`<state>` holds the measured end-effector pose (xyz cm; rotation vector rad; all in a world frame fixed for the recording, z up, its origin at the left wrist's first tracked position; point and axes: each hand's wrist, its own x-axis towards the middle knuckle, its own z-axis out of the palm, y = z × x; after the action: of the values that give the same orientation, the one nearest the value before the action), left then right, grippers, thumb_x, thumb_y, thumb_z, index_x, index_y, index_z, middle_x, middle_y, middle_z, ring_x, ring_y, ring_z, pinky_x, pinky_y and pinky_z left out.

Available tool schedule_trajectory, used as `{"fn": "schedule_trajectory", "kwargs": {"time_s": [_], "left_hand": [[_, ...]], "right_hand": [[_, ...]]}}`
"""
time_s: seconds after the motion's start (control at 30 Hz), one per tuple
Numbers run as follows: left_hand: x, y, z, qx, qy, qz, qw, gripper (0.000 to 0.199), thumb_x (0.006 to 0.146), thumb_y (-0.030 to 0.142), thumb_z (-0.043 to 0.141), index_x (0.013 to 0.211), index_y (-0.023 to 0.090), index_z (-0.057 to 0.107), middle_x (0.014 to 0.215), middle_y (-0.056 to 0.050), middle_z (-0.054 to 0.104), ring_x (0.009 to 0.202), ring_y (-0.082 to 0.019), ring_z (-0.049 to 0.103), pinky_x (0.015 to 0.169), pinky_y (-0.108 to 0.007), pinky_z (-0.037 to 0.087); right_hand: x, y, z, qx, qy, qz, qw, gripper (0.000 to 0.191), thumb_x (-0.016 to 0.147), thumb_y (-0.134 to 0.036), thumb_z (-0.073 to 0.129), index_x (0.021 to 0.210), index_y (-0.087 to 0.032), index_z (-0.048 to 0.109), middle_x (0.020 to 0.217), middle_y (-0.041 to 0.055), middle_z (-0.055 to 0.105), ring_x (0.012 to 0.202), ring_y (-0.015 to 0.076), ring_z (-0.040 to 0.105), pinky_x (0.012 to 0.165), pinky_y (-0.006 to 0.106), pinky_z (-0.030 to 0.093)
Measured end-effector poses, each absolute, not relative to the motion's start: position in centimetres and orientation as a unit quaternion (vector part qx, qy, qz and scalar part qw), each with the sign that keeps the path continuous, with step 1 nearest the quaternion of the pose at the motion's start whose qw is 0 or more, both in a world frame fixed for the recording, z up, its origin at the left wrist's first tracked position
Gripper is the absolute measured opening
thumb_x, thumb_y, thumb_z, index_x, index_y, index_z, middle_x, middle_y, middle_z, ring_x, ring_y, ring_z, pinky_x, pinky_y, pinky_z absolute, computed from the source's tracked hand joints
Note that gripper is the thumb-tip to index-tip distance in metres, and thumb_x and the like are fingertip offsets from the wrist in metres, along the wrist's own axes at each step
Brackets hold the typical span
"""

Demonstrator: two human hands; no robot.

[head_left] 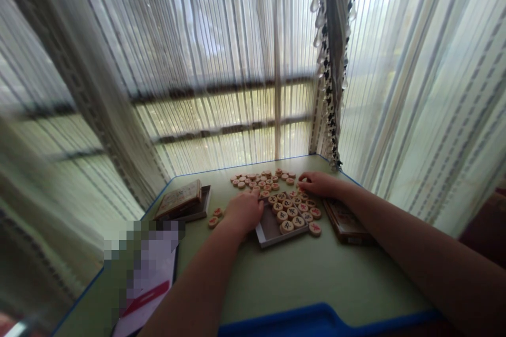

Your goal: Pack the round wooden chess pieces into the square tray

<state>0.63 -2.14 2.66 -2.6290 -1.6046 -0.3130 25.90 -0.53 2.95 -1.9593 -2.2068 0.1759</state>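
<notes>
Round wooden Chinese chess pieces with red or black characters lie in a loose spread toward the back of the table. In front of them is a shallow open box tray, with several black-marked pieces in rows along its right part. My left hand reaches over the tray's left edge, its fingers closed at a piece by the pile. To the right, my right hand is pinched on a piece at the pile's right end. Red-marked pieces lie along the tray's right side.
A patterned box rests tilted on a dark tray at the left. Another flat box lies under my right forearm. At the left front is a partly blurred tablet-like item. Striped curtains hang behind the blue-edged table.
</notes>
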Motion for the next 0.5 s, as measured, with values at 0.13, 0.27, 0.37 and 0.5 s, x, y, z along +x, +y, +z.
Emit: {"fn": "schedule_trajectory", "kwargs": {"time_s": [0.13, 0.27, 0.37, 0.5], "left_hand": [[0.66, -2.19, 2.71, -0.849, -0.520, -0.090, 0.023, 0.038, 0.082, 0.038, 0.034, 0.114, 0.021, 0.046, 0.108, -0.009, 0.057, 0.099, -0.020, 0.052, 0.085, -0.032, 0.040], [0.66, -2.25, 2.71, -0.851, -0.518, -0.088, 0.024, 0.039, 0.082, 0.038, 0.034, 0.116, 0.022, 0.044, 0.108, -0.008, 0.057, 0.099, -0.020, 0.053, 0.084, -0.031, 0.040], [0.65, -2.27, 2.66, -0.849, -0.522, -0.081, 0.024, 0.039, 0.082, 0.039, 0.033, 0.115, 0.022, 0.045, 0.107, -0.009, 0.057, 0.096, -0.021, 0.054, 0.081, -0.032, 0.041], [0.63, -2.27, 2.68, -0.849, -0.521, -0.085, 0.022, 0.040, 0.082, 0.039, 0.034, 0.115, 0.021, 0.045, 0.106, -0.009, 0.057, 0.095, -0.022, 0.054, 0.081, -0.032, 0.042]], "right_hand": [[26.01, -0.39, 2.70, -0.658, -0.745, 0.059, 0.093, 0.040, 0.079, -0.044, 0.039, 0.103, -0.018, 0.059, 0.095, 0.0079, 0.064, 0.081, 0.0181, 0.058, 0.070, 0.025, 0.040], [26.00, -0.41, 2.68, -0.656, -0.747, 0.055, 0.094, 0.041, 0.079, -0.045, 0.039, 0.102, -0.019, 0.059, 0.095, 0.0079, 0.064, 0.082, 0.0183, 0.058, 0.070, 0.025, 0.040], [25.94, -0.50, 2.79, -0.652, -0.750, 0.058, 0.094, 0.040, 0.079, -0.043, 0.039, 0.103, -0.018, 0.058, 0.095, 0.0082, 0.064, 0.081, 0.0185, 0.058, 0.068, 0.025, 0.040], [25.92, -0.54, 2.88, -0.653, -0.750, 0.061, 0.090, 0.041, 0.079, -0.043, 0.039, 0.104, -0.017, 0.058, 0.094, 0.0087, 0.064, 0.081, 0.0191, 0.058, 0.068, 0.026, 0.040]]}}
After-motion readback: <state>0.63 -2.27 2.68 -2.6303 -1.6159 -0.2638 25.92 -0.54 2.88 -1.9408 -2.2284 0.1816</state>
